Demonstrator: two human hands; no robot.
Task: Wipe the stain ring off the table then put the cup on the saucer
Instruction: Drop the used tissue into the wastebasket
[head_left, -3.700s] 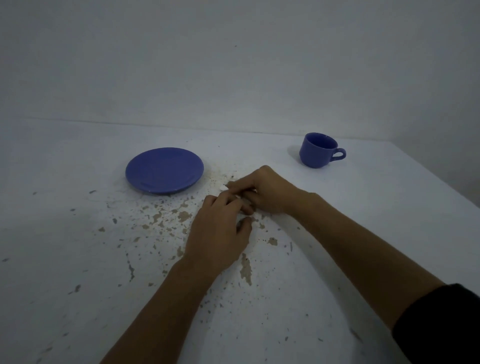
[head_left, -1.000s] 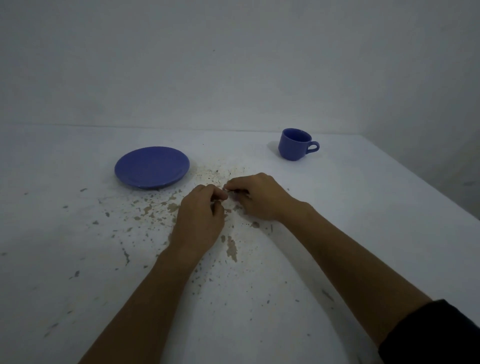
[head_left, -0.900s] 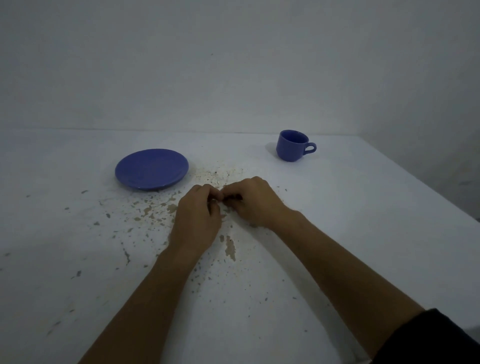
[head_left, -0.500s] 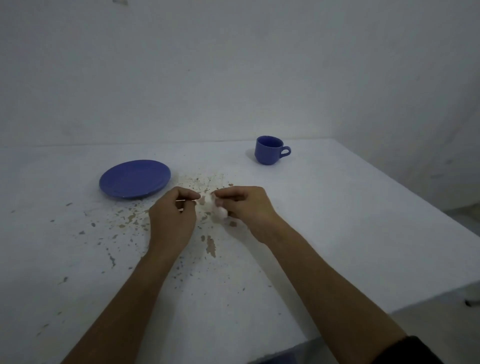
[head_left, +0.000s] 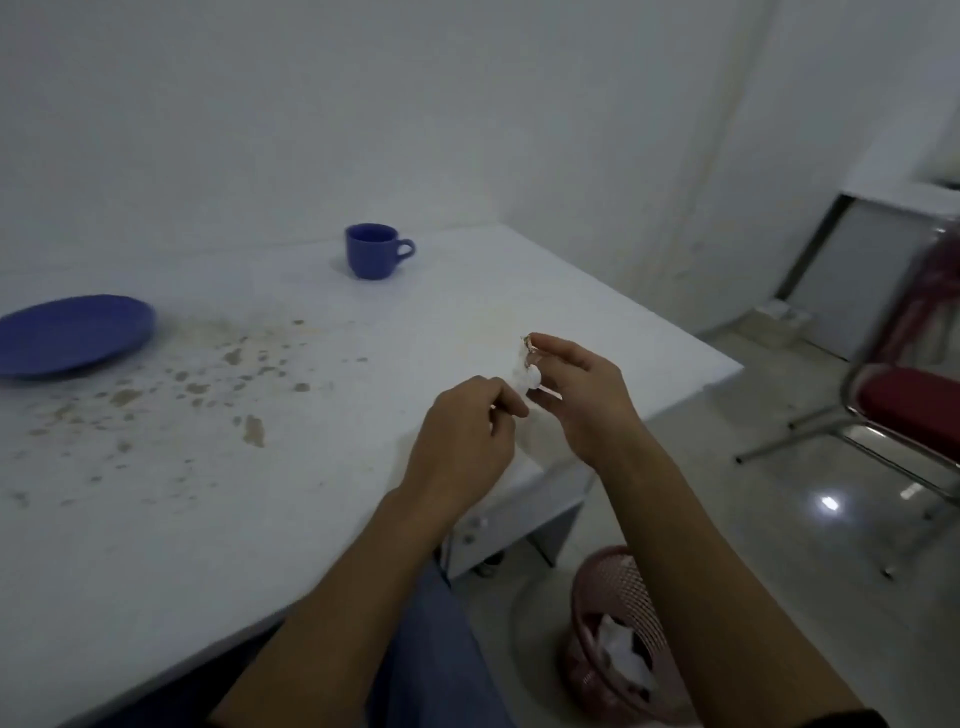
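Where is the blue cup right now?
In the head view the blue cup stands upright on the far side of the white table, right of the blue saucer, away from both hands.

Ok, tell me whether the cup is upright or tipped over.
Upright. The cup stands on its base on the table, its open mouth facing up and its handle pointing right, apart from the saucer.

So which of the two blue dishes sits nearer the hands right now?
The blue cup, upright near the table's far edge. The blue saucer lies farther off, at the picture's left edge.
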